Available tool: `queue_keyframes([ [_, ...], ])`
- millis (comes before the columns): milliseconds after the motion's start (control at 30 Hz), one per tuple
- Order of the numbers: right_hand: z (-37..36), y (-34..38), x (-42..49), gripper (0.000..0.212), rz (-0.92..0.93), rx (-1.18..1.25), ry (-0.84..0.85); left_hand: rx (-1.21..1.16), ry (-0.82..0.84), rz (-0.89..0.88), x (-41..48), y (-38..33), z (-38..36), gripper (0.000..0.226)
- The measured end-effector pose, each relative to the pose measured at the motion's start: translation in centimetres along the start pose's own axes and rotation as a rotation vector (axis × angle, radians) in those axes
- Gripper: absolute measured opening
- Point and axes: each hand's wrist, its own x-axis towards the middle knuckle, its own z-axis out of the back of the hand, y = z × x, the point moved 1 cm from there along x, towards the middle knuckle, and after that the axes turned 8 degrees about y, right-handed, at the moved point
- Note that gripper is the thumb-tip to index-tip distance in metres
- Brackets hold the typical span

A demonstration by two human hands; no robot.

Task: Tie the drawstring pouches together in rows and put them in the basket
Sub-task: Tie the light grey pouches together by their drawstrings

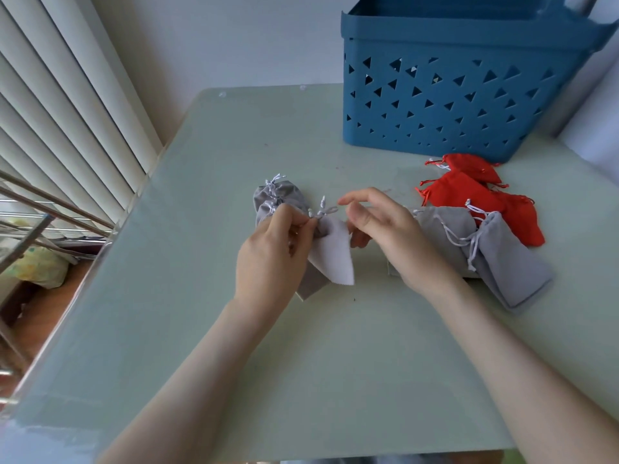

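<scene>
Your left hand (268, 259) pinches the cords (321, 212) of a grey pouch (335, 259); your right hand (378, 226) hovers loosely curled beside, empty.

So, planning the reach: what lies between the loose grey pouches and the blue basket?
The red pouches, heaped before the basket, in the head view.

The grey pouches (512, 266) are seen to be made of soft, matt cloth with a fine nap, and the red pouches (459, 192) of similar matt cloth. Their drawstrings (322, 212) are made of thin twisted cord. The basket (452, 105) is moulded in smooth blue plastic with a dull sheen. The table (268, 346) is topped with smooth, glossy glass.
</scene>
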Motion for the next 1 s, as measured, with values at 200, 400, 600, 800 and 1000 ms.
queue_keyframes([
  [200, -0.5, -0.8, 0.3, 0.033, -0.052, -0.083, -0.008, -0.017, 0.017, 0.111, 0.3, -0.7, 0.4, 0.033],
  [400, 0.9, -0.8, 0.5, 0.016, -0.216, -0.01, -0.28, 0.231, 0.169, 0.247, -0.1, 0.1, 0.8, 0.04],
  [600, 0.1, -0.6, 0.4, 0.015, -0.236, 0.299, -0.045, 0.357, 0.374, 0.025, -0.1, 1.6, -0.6, 0.012],
  [800, -1.4, -1.9, 0.5, 0.023, -0.153, -0.06, 0.124, 0.407, 0.293, 0.018, 0.6, 2.8, -0.6, 0.026],
  [1000, -2.5, -3.0, 0.8, 0.037, 0.028, -0.646, -0.014, 0.123, 0.061, 0.196, 1.0, 1.7, 0.0, 0.014],
])
